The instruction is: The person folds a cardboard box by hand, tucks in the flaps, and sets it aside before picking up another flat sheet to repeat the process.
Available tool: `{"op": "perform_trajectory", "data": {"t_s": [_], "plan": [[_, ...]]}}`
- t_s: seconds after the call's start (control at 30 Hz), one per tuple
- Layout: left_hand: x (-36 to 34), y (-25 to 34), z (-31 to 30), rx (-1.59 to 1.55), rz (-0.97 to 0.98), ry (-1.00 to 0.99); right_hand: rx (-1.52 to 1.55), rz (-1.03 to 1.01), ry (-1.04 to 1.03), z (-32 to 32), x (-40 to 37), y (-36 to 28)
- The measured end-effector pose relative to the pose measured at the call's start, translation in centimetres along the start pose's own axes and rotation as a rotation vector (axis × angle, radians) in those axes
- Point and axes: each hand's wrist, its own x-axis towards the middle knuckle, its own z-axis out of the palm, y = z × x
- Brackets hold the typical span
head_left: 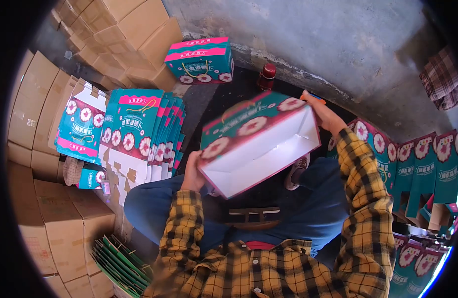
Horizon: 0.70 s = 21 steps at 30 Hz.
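Observation:
Between my hands, over my lap, is a teal gift box (251, 126) with red-and-white round prints and a cord handle, tilted so its white underside faces me. My left hand (192, 172) is closed on the box's lower left corner. At the upper right corner, my right hand (326, 115) grips the box too. By the right fingertips shows a small orange and blue item (318, 100), too small to name. Slight blur softens the box's printed side.
Flattened gift boxes (134, 119) are stacked on the left, with brown cartons (134, 35) behind. A finished-looking gift box (199, 62) and a dark red jar (267, 74) stand near the wall. More teal boxes (421, 164) line the right. Green sheets (122, 263) fill a container at lower left.

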Motion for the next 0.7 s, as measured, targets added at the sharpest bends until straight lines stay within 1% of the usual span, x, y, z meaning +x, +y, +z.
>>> {"op": "perform_trajectory", "data": {"t_s": [0.03,0.07,0.1,0.13,0.17,0.2,0.23,0.27,0.33,0.37,0.4,0.43,0.47,0.5,0.57,0.67,0.7], "plan": [[0.0,0.3,1.1,0.097,0.08,0.086,-0.003,-0.043,-0.031,-0.5,-0.4,-0.3],[-0.5,0.0,2.3,0.189,0.241,-0.038,-0.006,-0.085,-0.06,-1.0,-0.8,-0.7],[-0.9,0.2,4.2,0.269,0.337,-0.022,-0.01,-0.065,-0.007,-1.5,-0.4,-0.5],[-1.0,0.4,5.3,0.347,0.435,-0.01,-0.011,-0.067,-0.002,-0.9,-1.3,-1.0],[-1.3,0.7,6.1,0.345,0.435,-0.015,-0.023,-0.074,0.079,-0.2,-2.3,-1.2],[-1.9,0.9,6.8,0.317,0.442,0.061,-0.036,-0.08,0.158,0.1,-3.3,-1.4],[-2.3,1.0,6.9,0.292,0.448,0.138,-0.036,-0.06,0.093,0.4,-3.9,-1.6],[-2.1,1.0,6.0,0.294,0.45,0.139,-0.058,-0.044,0.094,0.7,-4.5,-1.9],[-1.4,0.8,3.6,0.241,0.372,0.224,0.012,-0.007,0.138,1.1,-3.3,-1.0],[-1.2,0.4,2.8,0.245,0.341,0.302,0.011,-0.002,0.134,1.0,-2.7,-0.3],[-1.0,-0.2,2.2,0.245,0.34,0.307,0.041,-0.031,0.081,0.8,-2.3,0.3],[-0.8,-0.8,1.7,0.205,0.361,0.367,0.072,-0.061,0.029,0.6,-2.0,1.0],[-0.6,-1.2,1.0,0.165,0.381,0.424,0.072,-0.059,0.029,0.7,-1.6,1.9],[-0.8,-1.4,1.0,0.165,0.379,0.423,0.068,-0.1,-0.006,1.0,-1.5,2.7],[-1.3,-1.8,1.2,0.268,0.322,0.315,0.066,-0.141,-0.036,0.8,-1.0,3.4],[-0.8,-2.5,2.1,0.251,0.359,0.281,0.022,-0.182,-0.187,1.4,-0.7,3.0],[-0.5,-2.7,1.4,0.25,0.354,0.277,0.06,-0.056,-0.204,0.7,0.4,3.3]]}}
